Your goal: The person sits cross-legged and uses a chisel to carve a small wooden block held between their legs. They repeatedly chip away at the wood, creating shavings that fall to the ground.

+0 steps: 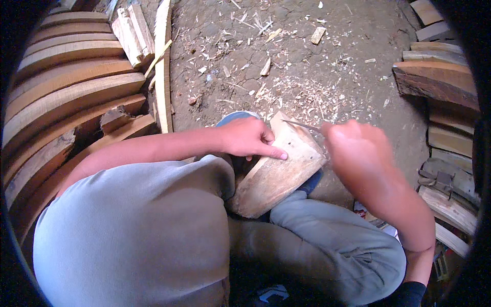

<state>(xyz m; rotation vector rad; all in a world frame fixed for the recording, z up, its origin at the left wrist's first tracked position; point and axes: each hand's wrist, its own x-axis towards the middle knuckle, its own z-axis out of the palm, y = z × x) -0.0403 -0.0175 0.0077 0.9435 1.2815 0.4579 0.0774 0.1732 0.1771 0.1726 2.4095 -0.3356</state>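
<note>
A pale block of wood (286,166) with a broad, flat upper face and a narrow far end rests tilted between my legs. My left hand (250,138) grips its left edge, the thumb lying on the upper face. Closed in a fist, my right hand (358,146) is to the right of the block and slightly blurred. From it a thin, dark metal tool (307,125) points left, its tip at the block's far end. The fist hides the tool's handle, so its exact kind cannot be told. A few small dark marks dot the wood.
Curved planks (76,87) are stacked along the left, with a long thin strip of wood (162,66) beside them. More timber (434,77) is piled on the right. Wood shavings (302,97) and chips litter the dirt floor (373,30) ahead.
</note>
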